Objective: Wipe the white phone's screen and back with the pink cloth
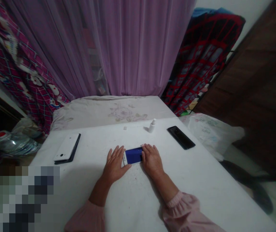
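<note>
A phone with a blue screen and white ends (pixel 134 155) lies sideways on the white table (pixel 133 206). At its left end, my left hand (pixel 115 163) rests with the thumb along the near edge and the fingers at the far side, holding that end. My right hand (pixel 152 160) covers the right end, its fingers wrapped over it. Beyond my hands stand a small white bottle (pixel 151 126) and a tiny pale square piece (pixel 125 128).
A black phone (pixel 181 137) lies at the right. On the left, a white phone (pixel 66 147) rests on a dark one. Past the table's far edge is a flowered cloth (pixel 121 111), with purple curtains (pixel 133 48) behind. A large water bottle (pixel 14 143) stands beyond the left edge.
</note>
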### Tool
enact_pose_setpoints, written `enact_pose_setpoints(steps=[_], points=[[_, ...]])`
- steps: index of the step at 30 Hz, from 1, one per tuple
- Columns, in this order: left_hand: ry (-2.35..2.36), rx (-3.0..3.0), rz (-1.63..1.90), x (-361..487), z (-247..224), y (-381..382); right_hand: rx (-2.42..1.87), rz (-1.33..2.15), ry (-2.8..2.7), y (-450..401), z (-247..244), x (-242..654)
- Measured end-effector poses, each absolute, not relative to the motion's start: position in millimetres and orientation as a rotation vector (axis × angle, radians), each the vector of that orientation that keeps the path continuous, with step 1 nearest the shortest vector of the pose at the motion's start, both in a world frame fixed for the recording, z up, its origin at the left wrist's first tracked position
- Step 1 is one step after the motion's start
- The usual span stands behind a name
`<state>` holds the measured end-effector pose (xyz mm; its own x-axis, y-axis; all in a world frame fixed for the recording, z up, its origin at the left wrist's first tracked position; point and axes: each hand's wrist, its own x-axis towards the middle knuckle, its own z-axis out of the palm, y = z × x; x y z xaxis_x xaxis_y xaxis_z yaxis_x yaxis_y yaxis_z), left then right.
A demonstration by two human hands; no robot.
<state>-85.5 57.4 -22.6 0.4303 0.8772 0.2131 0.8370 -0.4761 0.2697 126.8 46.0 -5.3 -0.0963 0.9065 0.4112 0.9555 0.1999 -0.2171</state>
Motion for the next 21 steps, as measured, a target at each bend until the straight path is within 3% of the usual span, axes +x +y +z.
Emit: enact_pose_setpoints(steps=[21], points=[[1.543, 2.558, 0.514, -85, -23, 57, -1.638, -0.127, -2.086, 40, -9, 107]])
